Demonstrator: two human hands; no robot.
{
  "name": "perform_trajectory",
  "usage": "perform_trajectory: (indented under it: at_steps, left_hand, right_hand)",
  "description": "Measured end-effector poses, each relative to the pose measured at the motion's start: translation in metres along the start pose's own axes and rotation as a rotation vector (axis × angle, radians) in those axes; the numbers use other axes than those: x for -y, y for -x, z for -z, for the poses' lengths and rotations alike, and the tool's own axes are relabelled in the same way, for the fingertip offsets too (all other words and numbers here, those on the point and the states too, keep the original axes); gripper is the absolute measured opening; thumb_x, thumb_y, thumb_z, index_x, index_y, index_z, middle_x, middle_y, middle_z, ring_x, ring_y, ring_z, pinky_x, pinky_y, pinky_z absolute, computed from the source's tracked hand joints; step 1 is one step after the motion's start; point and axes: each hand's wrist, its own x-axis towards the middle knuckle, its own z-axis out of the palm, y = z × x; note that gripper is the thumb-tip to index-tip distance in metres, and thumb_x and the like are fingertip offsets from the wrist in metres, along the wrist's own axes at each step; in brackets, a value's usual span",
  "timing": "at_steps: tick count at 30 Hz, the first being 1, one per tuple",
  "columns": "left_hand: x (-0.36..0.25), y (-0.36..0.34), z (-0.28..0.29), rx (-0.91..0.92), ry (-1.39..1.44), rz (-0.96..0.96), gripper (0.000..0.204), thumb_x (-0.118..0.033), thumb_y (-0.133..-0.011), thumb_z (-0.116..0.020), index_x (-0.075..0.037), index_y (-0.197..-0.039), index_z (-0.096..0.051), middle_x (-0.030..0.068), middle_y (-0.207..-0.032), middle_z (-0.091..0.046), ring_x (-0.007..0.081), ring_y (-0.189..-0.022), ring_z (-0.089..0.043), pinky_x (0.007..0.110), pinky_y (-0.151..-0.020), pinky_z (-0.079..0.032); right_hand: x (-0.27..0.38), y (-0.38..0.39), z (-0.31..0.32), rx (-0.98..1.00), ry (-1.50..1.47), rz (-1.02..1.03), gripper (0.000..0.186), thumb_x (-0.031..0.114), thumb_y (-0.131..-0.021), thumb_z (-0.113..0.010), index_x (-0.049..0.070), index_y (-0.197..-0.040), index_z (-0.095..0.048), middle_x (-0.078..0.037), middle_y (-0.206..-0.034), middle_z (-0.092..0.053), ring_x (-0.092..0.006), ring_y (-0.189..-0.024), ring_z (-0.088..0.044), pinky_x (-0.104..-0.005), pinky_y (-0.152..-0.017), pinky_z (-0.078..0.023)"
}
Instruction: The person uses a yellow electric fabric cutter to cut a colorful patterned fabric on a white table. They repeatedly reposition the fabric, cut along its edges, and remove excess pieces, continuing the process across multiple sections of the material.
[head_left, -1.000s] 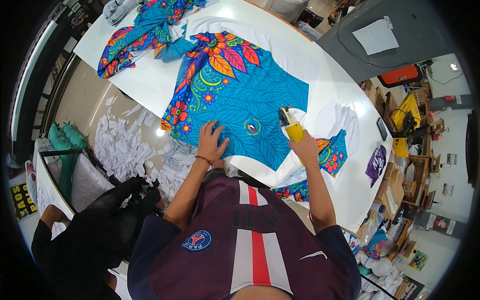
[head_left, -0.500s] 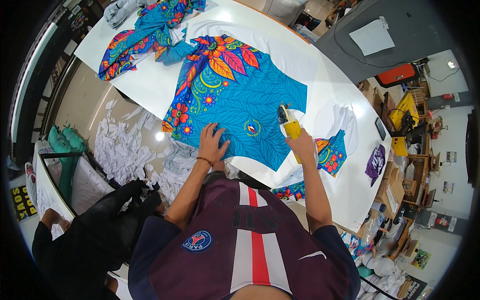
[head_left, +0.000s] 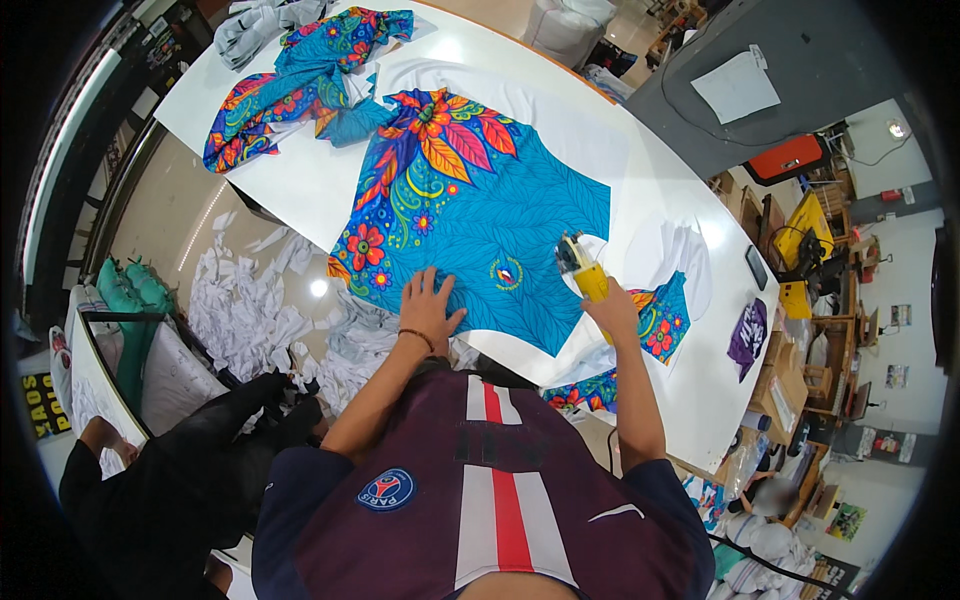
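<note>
A blue printed fabric panel (head_left: 520, 220) with bright flowers and leaves lies on the white table. My left hand (head_left: 428, 312) rests flat on its near edge, fingers spread. In my right hand (head_left: 612, 312) is a yellow handheld electric fabric cutter (head_left: 593, 283), gripped by its body. The cutter's metal head (head_left: 571, 252) is at the panel's curved right edge, beside a white cutout. Whether the blade touches the cloth I cannot tell. A smaller printed piece (head_left: 662, 318) lies just right of my right hand, and another (head_left: 590, 390) sits below it at the table's near edge.
Crumpled printed fabric (head_left: 290, 95) lies at the table's far left. A phone (head_left: 756, 267) and a purple cloth piece (head_left: 747, 335) are near the right edge. White scraps (head_left: 245, 300) cover the floor at left, where a person in black (head_left: 190, 470) is close by.
The view has shifted slightly, so the table and panel appear lower. Both hands keep nearly the same places on the panel, and the cutter stays in my right hand.
</note>
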Motion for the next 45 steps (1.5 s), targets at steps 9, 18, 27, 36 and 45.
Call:
perform_trajectory:
  at_steps: [9,18,27,36,45]
  left_hand:
    - [-0.051,0.033,0.022,0.392,-0.057,-0.067,0.076,-0.047,-0.081,-0.082,-0.007,-0.14,-0.054,0.0227,-0.134,-0.051,0.0445,-0.125,-0.051,0.05,-0.098,-0.05]
    - [-0.15,-0.007,-0.066,0.36,0.176,-0.799,0.051,-0.042,-0.088,-0.074,-0.01,-0.126,-0.062,0.0148,-0.125,-0.061,0.0342,-0.118,-0.059,0.049,-0.091,-0.052]
    - [-0.144,-0.056,-0.088,0.165,0.633,-0.485,0.018,-0.019,-0.088,-0.069,-0.005,-0.099,-0.064,0.0176,-0.085,-0.069,0.0339,-0.077,-0.072,0.048,-0.069,-0.056]
    - [-0.057,-0.125,0.001,0.132,0.53,-0.167,0.013,-0.011,-0.085,-0.073,-0.002,-0.09,-0.065,0.0149,-0.079,-0.07,0.0292,-0.068,-0.07,0.038,-0.063,-0.056]
    - [-0.005,-0.174,-0.008,0.186,0.452,-0.624,0.017,-0.012,-0.069,-0.075,-0.006,-0.079,-0.063,0.0145,-0.097,-0.063,0.0361,-0.095,-0.059,0.046,-0.082,-0.05]
  right_hand:
    - [-0.048,0.057,0.032,0.043,0.088,-0.15,0.064,0.038,-0.067,-0.083,0.015,-0.124,-0.065,-0.019,-0.108,-0.075,-0.0405,-0.103,-0.072,-0.0517,-0.087,-0.057]
    - [-0.077,0.087,0.054,0.041,0.198,-0.346,0.062,0.04,-0.069,-0.08,0.021,-0.127,-0.065,-0.015,-0.108,-0.074,-0.0369,-0.103,-0.073,-0.0507,-0.085,-0.058]
    - [-0.077,0.102,0.057,0.141,0.071,-0.421,0.079,0.046,-0.066,-0.082,0.012,-0.135,-0.063,-0.019,-0.108,-0.076,-0.0379,-0.101,-0.074,-0.0492,-0.088,-0.058]
    - [-0.049,0.132,0.034,0.22,-0.218,-0.469,0.062,0.037,-0.071,-0.077,0.007,-0.12,-0.054,-0.025,-0.103,-0.073,-0.0446,-0.096,-0.072,-0.0549,-0.08,-0.055]
    - [0.027,0.146,-0.025,0.001,-0.587,-0.567,0.067,0.024,-0.07,-0.08,0.0,-0.126,-0.05,-0.029,-0.105,-0.071,-0.0474,-0.101,-0.069,-0.0523,-0.087,-0.055]
